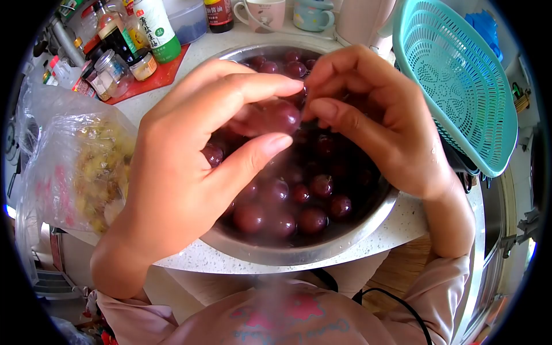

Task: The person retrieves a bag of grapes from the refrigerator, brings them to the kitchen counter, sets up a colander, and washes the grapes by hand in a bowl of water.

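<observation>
**Fingers (261,86) of the left hand (178,132) curl round a glossy dark-red fruit (283,116) over a steel basin (299,256)**

Round and smooth-skinned, the fruit sits at the left fingertips, pinched between the thumb below and the index finger above. Just to its right, the right hand (382,109) has its thumb and fingers bent close together; whether they grip anything cannot be told.

Directly under both sets of fingers lies the wide basin, its metal rim brushed with light. It holds dark liquid and many loose fruits (313,220) of the same shiny, purplish-red kind.

Left of the left fingers, a crinkled, see-through plastic bag (54,155) contains yellowish pieces (100,164), blurred by the film. Beyond it, farther from the fingers, a red board (144,88) carries bottles and a clear jar (115,73).

Right of the right fingers, a turquoise plastic basket (457,86), pierced all over with small holes, leans at a tilt. Past the fingertips stand a pink mug (263,14) and a pale-blue mug (310,14), on a speckled pale counter (195,254).
</observation>
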The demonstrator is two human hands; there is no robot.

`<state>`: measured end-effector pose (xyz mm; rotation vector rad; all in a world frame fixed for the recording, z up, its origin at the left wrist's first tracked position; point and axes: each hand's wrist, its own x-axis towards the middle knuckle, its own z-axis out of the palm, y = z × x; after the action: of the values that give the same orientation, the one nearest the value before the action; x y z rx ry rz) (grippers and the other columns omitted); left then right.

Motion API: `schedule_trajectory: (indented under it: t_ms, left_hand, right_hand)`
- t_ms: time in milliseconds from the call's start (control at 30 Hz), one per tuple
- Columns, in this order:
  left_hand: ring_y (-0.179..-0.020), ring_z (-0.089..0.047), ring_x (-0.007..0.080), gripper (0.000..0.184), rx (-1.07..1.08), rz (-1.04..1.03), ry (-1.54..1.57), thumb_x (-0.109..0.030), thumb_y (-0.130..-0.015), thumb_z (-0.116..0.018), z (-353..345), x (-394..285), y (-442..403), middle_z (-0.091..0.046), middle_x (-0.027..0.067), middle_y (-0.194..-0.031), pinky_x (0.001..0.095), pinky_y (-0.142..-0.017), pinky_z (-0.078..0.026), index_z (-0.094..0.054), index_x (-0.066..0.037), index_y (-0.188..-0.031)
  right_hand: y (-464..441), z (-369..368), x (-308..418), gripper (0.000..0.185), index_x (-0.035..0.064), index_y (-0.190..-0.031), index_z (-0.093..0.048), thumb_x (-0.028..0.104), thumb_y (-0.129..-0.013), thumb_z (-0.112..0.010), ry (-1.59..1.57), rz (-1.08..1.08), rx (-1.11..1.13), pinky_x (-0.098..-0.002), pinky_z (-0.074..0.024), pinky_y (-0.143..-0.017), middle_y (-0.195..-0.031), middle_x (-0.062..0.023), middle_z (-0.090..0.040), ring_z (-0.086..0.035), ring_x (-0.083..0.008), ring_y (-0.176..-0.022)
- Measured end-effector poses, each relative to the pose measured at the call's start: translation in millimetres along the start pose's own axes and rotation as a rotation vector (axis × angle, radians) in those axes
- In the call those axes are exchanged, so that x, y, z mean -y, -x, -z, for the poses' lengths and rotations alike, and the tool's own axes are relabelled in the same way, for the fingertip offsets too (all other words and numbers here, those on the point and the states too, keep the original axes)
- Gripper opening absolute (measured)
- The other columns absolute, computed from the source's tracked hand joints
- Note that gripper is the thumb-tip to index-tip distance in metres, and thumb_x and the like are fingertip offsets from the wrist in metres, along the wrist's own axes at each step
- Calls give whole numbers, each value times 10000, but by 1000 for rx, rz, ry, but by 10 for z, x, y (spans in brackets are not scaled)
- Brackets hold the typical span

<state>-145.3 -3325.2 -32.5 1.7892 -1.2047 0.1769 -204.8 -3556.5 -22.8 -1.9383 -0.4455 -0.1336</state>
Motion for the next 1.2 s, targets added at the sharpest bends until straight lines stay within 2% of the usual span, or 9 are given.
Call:
schedule_trajectory:
  t_ms: [100,167,267,367,467,633,800,933,1200]
  left_hand:
    - [-1001,-653,147,328,-19,-32,9,88,-874,-703,2,18,9,-525,98,-1209,272,-874,-539,-636,51,-1193]
    - [-1002,-657,152,309,-42,-21,72,101,-861,-708,-25,28,10,-527,100,-1206,273,-878,-538,-632,46,-1155]
    - [-998,-661,152,302,-71,59,183,83,-838,-743,-54,8,20,-594,98,-1160,274,-882,-531,-628,29,-1112]
    - [-983,-660,150,335,-27,131,149,57,-805,-789,-5,-52,22,-655,91,-1106,280,-886,-523,-629,17,-1097]
    - [-972,-657,164,391,11,144,138,53,-754,-827,8,-97,25,-677,101,-1078,298,-892,-517,-630,19,-1090]
    - [-1013,-653,216,390,41,-147,-64,95,-715,-821,-3,-31,16,-671,144,-1071,334,-905,-516,-639,25,-1052]
    - [-1021,-659,236,356,37,-168,-58,110,-722,-804,6,19,34,-671,173,-1095,338,-915,-519,-638,25,-1025]
    - [-1005,-670,236,341,31,-173,-69,96,-713,-817,-5,-8,25,-683,176,-1090,334,-895,-529,-644,24,-998]
    - [-984,-680,227,319,27,-160,-79,84,-708,-829,9,-39,15,-689,169,-1066,336,-864,-541,-647,7,-959]
  right_hand:
    - [26,-35,35,117,-21,-1083,-625,68,-1014,-594,459,40,103,-276,-495,-822,-918,-80,-676,-645,-144,-882]
    - [23,1,-28,139,-38,-1040,-647,90,-1018,-597,605,283,186,-283,-506,-810,-921,-87,-683,-670,-151,-876]
    - [33,-20,36,190,-52,-1062,-646,123,-1032,-578,48,-78,133,-296,-517,-811,-931,-97,-686,-686,-161,-852]
    - [-19,28,6,259,-35,-1078,-624,210,-1063,-542,-90,-4,-50,-276,-507,-802,-916,-91,-672,-674,-141,-826]
    - [-14,19,92,268,-13,-1077,-615,249,-1025,-631,-139,-61,47,-261,-501,-782,-919,-63,-665,-649,-112,-844]
    - [1,6,89,258,-6,-1011,-618,232,-977,-713,-159,-149,173,-227,-507,-694,-873,-34,-660,-634,-89,-766]
    - [-38,64,49,236,-38,-1008,-638,197,-1002,-668,-275,-138,184,-225,-493,-562,-839,-138,-741,-715,-141,-743]
    - [9,30,172,214,-45,-990,-640,160,-976,-702,-154,-184,153,-204,-493,-515,-839,-142,-742,-728,-147,-735]
    - [-11,56,122,210,-67,-1023,-638,143,-1014,-637,-291,-188,179,-261,-585,-562,-860,-147,-726,-754,-211,-808]
